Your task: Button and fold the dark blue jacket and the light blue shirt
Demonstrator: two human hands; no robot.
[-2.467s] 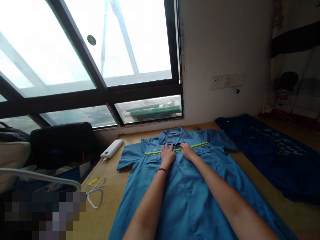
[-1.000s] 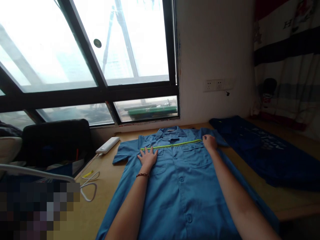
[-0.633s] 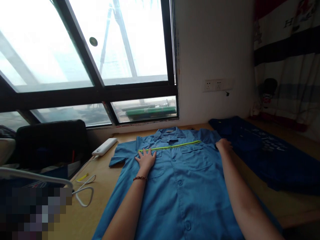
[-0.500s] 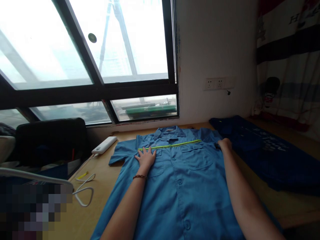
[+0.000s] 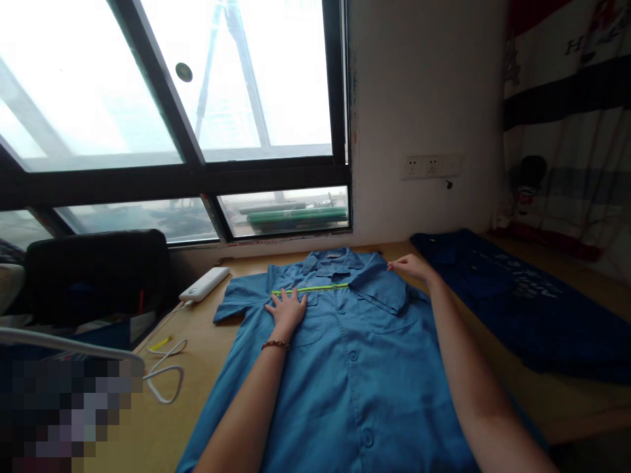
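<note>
A blue short-sleeved work shirt (image 5: 384, 387) lies front up, its collar toward the window and a yellow-green stripe across the chest. My left hand (image 5: 287, 311) rests flat on the chest pocket at the left, fingers spread over the stripe. At the right shoulder, my right hand (image 5: 413, 267) has its fingertips pinched together at the edge of the shirt. The right sleeve (image 5: 382, 286) is folded inward over the chest and covers the right end of the stripe. The left sleeve (image 5: 239, 299) lies stretched outward.
A white power bank (image 5: 204, 284) with a white cable (image 5: 167, 387) sits on the wooden table (image 5: 148, 433) at the left. Dark blue folded clothing (image 5: 522, 295) lies at the right. Behind are a window and a wall socket (image 5: 431, 166). A black bag-like object (image 5: 98, 269) stands left.
My right hand has moved up and inward from the shirt's right side, and the right sleeve has been turned over onto the chest. My left hand stays in place.
</note>
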